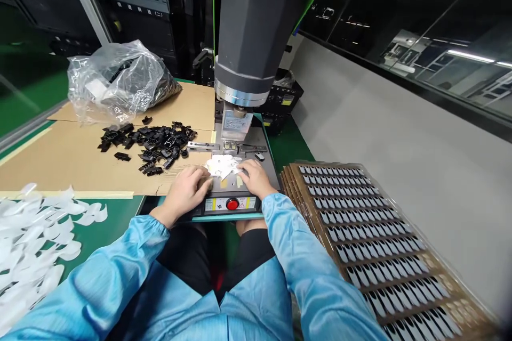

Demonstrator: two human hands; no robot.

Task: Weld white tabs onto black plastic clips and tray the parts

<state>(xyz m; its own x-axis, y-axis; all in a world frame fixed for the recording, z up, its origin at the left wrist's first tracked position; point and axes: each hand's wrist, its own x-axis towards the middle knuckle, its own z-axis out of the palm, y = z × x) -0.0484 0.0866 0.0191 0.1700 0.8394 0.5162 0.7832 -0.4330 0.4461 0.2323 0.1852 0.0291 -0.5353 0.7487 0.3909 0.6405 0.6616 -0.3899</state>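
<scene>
A small heap of thin white pieces (222, 165) lies on the grey metal plate of the press (222, 186), in front of the fixture. My left hand (186, 192) rests at the plate's left edge, fingers curled together beside the heap; whatever is in them, if anything, is hidden. At the right side of the heap, my right hand (256, 177) has thumb and fingers closed on the edge of a white piece. Behind the pile, two metal bars flank the fixture (230, 146) under the press head (236, 122). One small dark part with a pale face (259, 156) lies right of the fixture.
Black plastic clips (160, 144) are scattered on cardboard (80, 144) at left, with a clear plastic bag (120, 82) behind. More white pieces (36, 245) cover the green table front left. Stacked trays of parts (368, 224) stand at right. A red button (232, 203) faces me.
</scene>
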